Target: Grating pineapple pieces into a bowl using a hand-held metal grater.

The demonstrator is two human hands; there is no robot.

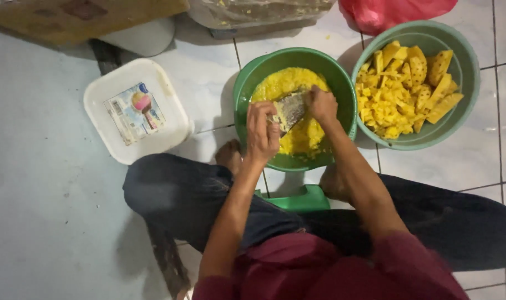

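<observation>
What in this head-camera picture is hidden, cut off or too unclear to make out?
- What the left hand presses on the metal grater: hidden by its fingers.
- The grater's far end: covered by the right hand.
- Bottom of the green bowl: buried under yellow grated pulp.
- Red bag and clear plastic bag: cut off by the top edge.
- Green stool: mostly hidden by the legs.

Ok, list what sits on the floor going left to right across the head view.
White tub → green bowl of grated yellow pulp, where the left hand and right hand hold a grater → green bowl of pineapple chunks.
</observation>
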